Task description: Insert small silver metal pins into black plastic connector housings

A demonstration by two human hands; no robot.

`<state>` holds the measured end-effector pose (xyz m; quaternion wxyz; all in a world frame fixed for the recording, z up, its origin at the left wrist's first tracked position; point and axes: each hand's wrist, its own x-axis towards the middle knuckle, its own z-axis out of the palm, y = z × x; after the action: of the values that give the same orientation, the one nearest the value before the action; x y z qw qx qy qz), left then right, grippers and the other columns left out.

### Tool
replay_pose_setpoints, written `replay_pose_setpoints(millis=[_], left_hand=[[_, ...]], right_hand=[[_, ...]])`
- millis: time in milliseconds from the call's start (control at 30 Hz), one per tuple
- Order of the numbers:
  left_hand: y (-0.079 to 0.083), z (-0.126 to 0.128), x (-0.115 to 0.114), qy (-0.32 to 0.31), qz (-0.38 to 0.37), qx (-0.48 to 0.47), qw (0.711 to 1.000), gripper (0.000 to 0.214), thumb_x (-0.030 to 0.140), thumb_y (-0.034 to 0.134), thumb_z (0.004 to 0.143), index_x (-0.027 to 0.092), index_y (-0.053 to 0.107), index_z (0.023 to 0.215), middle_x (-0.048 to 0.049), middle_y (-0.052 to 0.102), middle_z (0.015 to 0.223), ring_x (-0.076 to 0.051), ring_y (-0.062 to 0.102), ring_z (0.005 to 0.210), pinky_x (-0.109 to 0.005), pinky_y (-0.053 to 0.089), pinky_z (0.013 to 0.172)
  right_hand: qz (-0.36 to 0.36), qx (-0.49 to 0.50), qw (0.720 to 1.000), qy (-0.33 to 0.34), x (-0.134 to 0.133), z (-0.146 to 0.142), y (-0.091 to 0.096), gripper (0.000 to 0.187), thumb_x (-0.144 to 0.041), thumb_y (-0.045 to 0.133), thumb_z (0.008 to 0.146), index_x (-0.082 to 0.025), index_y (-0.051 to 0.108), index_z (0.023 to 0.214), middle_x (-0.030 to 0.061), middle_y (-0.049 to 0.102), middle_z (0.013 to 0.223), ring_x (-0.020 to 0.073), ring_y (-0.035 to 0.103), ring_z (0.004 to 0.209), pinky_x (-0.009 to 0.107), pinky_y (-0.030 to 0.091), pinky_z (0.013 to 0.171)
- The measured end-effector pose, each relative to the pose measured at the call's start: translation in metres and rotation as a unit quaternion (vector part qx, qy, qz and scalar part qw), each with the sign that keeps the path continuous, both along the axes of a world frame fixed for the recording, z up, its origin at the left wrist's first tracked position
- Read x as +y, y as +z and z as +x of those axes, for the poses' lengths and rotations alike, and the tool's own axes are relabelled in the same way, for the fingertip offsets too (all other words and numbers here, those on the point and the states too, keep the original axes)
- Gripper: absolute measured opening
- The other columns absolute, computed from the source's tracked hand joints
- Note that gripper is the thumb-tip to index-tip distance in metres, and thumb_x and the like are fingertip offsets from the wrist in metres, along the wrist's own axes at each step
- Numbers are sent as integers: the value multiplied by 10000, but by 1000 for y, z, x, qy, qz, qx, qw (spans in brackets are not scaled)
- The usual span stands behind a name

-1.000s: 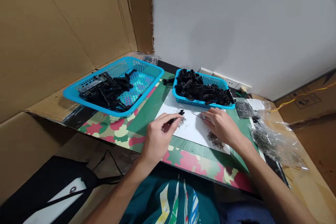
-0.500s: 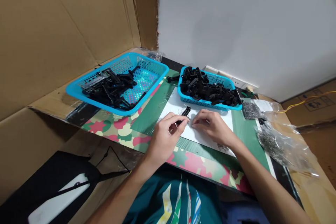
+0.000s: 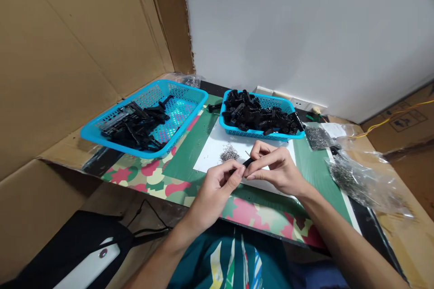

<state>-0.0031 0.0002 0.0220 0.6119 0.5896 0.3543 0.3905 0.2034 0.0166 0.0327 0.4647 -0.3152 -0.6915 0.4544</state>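
Just above the white sheet (image 3: 205,156), my left hand (image 3: 215,189) pinches a small black plastic part (image 3: 248,162) between thumb and fingers. My right hand (image 3: 280,172) meets it from the other side, fingers bent and closed around the part's far end. A thin metal pin (image 3: 247,153) sticks out by the right fingertips; its other end is hidden. Beyond the hands, a pile of small metal pins (image 3: 229,153) lies on the sheet.
A blue basket (image 3: 225,132) heaped with black parts stands behind the sheet. Another larger blue basket (image 3: 140,151) with black parts is at the left. Clear bags of metal pieces (image 3: 346,180) lie at the right. A power strip (image 3: 300,103) runs along the wall.
My right hand has lifted from the sheet and come to the black part, with a pin now showing at its fingers. The part has tilted and the hands now meet; the view has shifted slightly.
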Motion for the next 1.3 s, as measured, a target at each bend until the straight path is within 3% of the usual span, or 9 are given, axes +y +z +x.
replay_pose_setpoints(millis=[133, 400, 533, 733, 900, 967, 1067, 1167, 1300], left_hand=[[-3, 4, -2, 9, -22, 14, 1000, 352, 519, 599, 1018, 182, 636, 924, 19, 475, 787, -123, 403, 693, -230, 327, 615], [-12, 6, -3, 22, -46, -3, 999, 335, 513, 581, 1040, 192, 594, 945, 53, 362, 729, -99, 288, 617, -232, 225, 548], [-10, 6, -1, 68, -11, 13, 998, 307, 493, 607, 1031, 193, 620, 971, 38, 436, 766, -111, 370, 661, -225, 303, 588], [-13, 8, -1, 103, 62, 50, 991, 256, 434, 592, 1053, 193, 646, 983, 1, 574, 898, -136, 511, 749, -240, 388, 653], [-12, 5, -4, 115, 118, 114, 980, 291, 408, 474, 1110, 216, 693, 1114, -29, 601, 996, -164, 565, 841, -264, 430, 717], [-11, 5, -5, 105, 137, 127, 977, 311, 382, 430, 1126, 234, 698, 1180, -44, 616, 1063, -183, 595, 949, -279, 456, 819], [-15, 5, -7, 93, 131, 105, 981, 277, 363, 470, 1117, 267, 630, 1321, -55, 620, 1174, -203, 602, 1084, -298, 466, 942], [-21, 6, -7, 92, 77, 49, 992, 404, 389, 525, 1096, 302, 484, 1488, -46, 598, 1154, -172, 604, 934, -270, 496, 807], [-23, 7, -6, 86, 43, 10, 995, 488, 398, 565, 1077, 294, 464, 1543, -52, 602, 1148, -153, 587, 852, -255, 496, 743]], right_hand=[[-2, 0, 1000, 2, 1, 5, -1, 129, -252, 881, 859, -332, 882, 959, 6, 508, 844, 165, 500, 809, 323, 406, 713], [9, -36, 999, -9, 3, 9, 1, 115, -259, 863, 882, -312, 876, 983, 24, 618, 929, 174, 580, 889, 339, 463, 823], [-13, -47, 999, -24, 1, 6, 0, 148, -300, 858, 886, -271, 861, 1032, 39, 698, 925, 182, 616, 858, 337, 471, 771], [-29, -54, 996, -64, -1, -4, -3, 189, -391, 810, 924, -206, 839, 901, 52, 727, 816, 172, 610, 750, 307, 452, 642], [-36, -42, 989, -136, -4, -5, -4, 182, -359, 765, 952, -191, 788, 885, 51, 707, 846, 159, 624, 738, 268, 488, 595], [1, -61, 983, -174, -6, -3, -4, 135, -306, 728, 976, -197, 771, 908, 47, 689, 862, 146, 611, 713, 254, 487, 566], [136, -149, 957, -207, -11, 2, -3, 83, -203, 680, 991, -206, 750, 946, 41, 683, 879, 113, 557, 621, 253, 462, 534], [261, -222, 916, -210, -15, 5, -3, 109, -134, 659, 990, -207, 738, 970, 39, 708, 891, 87, 522, 551, 256, 435, 517], [311, -258, 895, -192, -17, 2, -5, 109, -176, 642, 1025, -209, 738, 983, 38, 731, 861, 89, 566, 546, 250, 419, 496]])
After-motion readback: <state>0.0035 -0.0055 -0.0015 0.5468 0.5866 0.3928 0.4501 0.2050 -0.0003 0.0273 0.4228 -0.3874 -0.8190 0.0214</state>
